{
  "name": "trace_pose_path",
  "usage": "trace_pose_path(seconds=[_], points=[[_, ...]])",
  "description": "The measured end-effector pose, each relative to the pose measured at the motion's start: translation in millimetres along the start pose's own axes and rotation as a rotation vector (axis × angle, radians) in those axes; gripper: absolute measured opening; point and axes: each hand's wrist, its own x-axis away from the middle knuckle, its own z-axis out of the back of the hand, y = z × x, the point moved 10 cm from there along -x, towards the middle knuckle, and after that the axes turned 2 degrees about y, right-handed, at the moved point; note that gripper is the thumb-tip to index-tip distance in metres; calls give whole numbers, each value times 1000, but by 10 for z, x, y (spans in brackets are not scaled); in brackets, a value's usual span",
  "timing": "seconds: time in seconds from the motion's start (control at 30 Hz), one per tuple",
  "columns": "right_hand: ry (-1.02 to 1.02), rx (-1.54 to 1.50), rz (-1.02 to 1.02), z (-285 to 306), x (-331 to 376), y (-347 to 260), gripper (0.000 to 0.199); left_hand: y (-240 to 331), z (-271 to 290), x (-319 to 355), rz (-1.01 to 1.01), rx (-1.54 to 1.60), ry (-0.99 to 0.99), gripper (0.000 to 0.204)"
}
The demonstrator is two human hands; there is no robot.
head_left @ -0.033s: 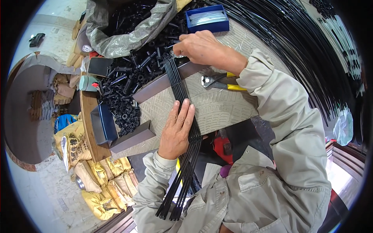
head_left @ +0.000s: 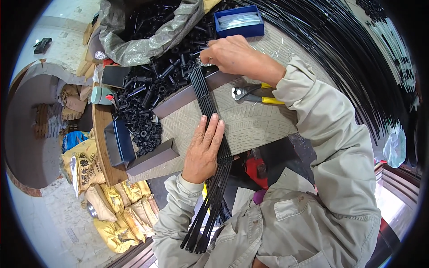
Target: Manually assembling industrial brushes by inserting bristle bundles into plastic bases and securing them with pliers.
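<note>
A bundle of long thin black rods (head_left: 206, 100) lies across a grey patterned mat (head_left: 254, 125) and runs off the near table edge toward my lap. My left hand (head_left: 203, 149) lies flat on the bundle near that edge, fingers together, pressing it down. My right hand (head_left: 232, 56) is at the far end of the rods, with its fingertips pinched on the rod tips next to a small shiny bit. Pliers with yellow handles (head_left: 252, 94) lie on the mat just below my right wrist.
A heap of short black tube parts (head_left: 147, 89) spills from a grey sack (head_left: 143, 40) at the back left. Nearby are a blue box of metal pins (head_left: 239, 21), a dark metal bar (head_left: 178, 100), a blue tray (head_left: 118, 143), yellow sacks on the floor (head_left: 111, 210) and a mass of long black rods (head_left: 357, 58) at the right.
</note>
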Motion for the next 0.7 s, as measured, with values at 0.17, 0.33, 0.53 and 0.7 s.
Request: trace_pose_path(seconds=[0.17, 0.33, 0.53, 0.7], points=[[-31, 8, -54, -38, 19, 34, 10, 6, 55, -26, 53, 104, 31, 67], [115, -37, 49, 23, 4, -11, 7, 25, 96, -36, 50, 166, 33, 71], [142, -67, 69, 46, 21, 1, 7, 4, 76, -19, 52, 133, 43, 70], [90, 119, 3, 57, 46, 123, 4, -8, 84, -22, 70, 118, 54, 70]])
